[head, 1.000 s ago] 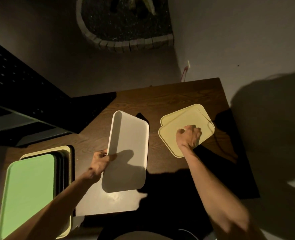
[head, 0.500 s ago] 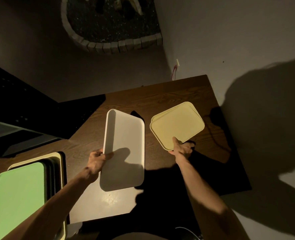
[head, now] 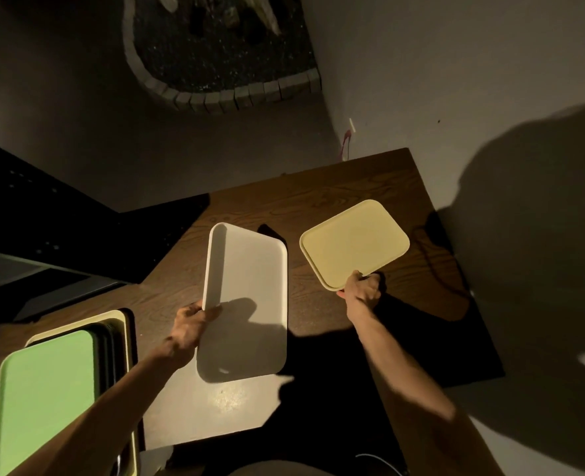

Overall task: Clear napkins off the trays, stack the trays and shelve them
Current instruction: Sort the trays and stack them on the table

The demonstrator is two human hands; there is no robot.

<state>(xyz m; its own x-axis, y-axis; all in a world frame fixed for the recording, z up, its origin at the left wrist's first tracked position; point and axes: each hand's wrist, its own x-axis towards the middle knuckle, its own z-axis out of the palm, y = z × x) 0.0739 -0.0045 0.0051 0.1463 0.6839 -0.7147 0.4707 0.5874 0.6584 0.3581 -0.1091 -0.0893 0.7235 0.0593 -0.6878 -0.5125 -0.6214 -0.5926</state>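
Near left there's a tray stack point(head: 60, 389), green on top. Your left hand point(head: 191, 326) pinches the white tray point(head: 246, 304) mid-table point(head: 335, 194); right hand point(head: 361, 293) grips the yellow trays point(head: 352, 243) further right. Dark shelf point(head: 43, 207) far left.

White tray point(head: 246, 297) plain, unpatterned. Pale yellow trays point(head: 352, 242) plain. Green tray point(head: 47, 389) tops stack with dark and cream rims. Table point(head: 335, 194) dark brown, wavy wood grain. Wall point(head: 456, 63) grey-white. Planter edging point(head: 236, 97) grey blocks.
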